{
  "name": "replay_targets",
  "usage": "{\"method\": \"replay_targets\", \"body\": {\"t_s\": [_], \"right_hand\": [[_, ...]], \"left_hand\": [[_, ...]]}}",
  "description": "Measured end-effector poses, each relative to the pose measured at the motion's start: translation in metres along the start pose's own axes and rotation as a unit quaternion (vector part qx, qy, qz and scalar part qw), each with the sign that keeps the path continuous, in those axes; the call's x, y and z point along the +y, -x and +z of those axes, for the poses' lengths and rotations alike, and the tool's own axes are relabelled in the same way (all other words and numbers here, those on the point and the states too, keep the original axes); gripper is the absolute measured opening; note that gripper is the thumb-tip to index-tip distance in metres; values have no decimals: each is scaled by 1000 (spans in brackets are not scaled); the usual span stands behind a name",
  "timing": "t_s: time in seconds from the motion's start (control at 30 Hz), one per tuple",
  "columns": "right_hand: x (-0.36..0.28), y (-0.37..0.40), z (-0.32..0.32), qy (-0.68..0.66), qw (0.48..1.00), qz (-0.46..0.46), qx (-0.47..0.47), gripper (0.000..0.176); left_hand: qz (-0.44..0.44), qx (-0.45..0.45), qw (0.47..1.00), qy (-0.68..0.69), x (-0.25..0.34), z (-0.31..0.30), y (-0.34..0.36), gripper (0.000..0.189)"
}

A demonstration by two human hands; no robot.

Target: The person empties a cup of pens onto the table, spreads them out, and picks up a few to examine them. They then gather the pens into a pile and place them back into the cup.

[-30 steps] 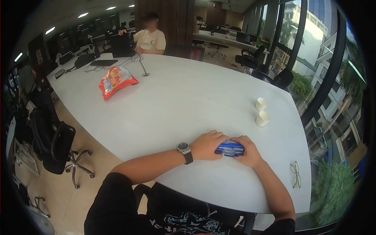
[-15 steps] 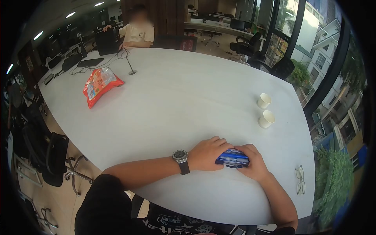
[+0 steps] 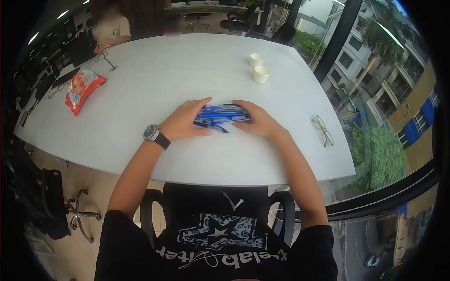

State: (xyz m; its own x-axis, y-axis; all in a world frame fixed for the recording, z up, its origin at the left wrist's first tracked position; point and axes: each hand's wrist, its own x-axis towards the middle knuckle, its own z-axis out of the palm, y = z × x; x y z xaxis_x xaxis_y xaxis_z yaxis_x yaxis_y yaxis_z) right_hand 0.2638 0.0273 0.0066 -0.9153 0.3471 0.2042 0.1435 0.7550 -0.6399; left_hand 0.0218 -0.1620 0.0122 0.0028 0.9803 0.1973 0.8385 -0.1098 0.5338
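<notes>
A bundle of blue and clear pens (image 3: 222, 114) lies sideways low over the white table (image 3: 187, 159), between my two hands. My left hand (image 3: 185, 121), below a black wristwatch (image 3: 156, 136), presses on the bundle's left end with curved fingers. My right hand (image 3: 258, 119) closes round the right end. One dark blue pen (image 3: 212, 126) slants out below the others, near my left fingertips. The pen ends are hidden in both hands.
Two white paper cups (image 3: 261, 75) stand beyond my right hand. Eyeglasses (image 3: 323, 131) lie at the right. A red snack bag (image 3: 84, 90) lies at the far left. A person (image 3: 111, 30) sits across the table, near cables. Windows line the right side.
The view has tilted down and turned right. My hands have moved apart along the bundle, so more of the pens shows. One pen now sticks out at an angle below it.
</notes>
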Motion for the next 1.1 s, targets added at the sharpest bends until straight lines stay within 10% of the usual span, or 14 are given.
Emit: {"method": "replay_targets", "body": {"t_s": [0.57, 0.77, 1.1], "right_hand": [[11, 25, -1, -48, 998, -14, 24, 107], [-11, 26, 11, 165, 982, -96, 7, 102], [-6, -12, 11, 133, 974, -182, -13, 78]], "left_hand": [[71, 117, 988, -73, 8, 20, 34, 94], [83, 61, 990, -99, 3, 12, 26, 105], [75, -83, 989, -101, -3, 4, -39, 128]]}}
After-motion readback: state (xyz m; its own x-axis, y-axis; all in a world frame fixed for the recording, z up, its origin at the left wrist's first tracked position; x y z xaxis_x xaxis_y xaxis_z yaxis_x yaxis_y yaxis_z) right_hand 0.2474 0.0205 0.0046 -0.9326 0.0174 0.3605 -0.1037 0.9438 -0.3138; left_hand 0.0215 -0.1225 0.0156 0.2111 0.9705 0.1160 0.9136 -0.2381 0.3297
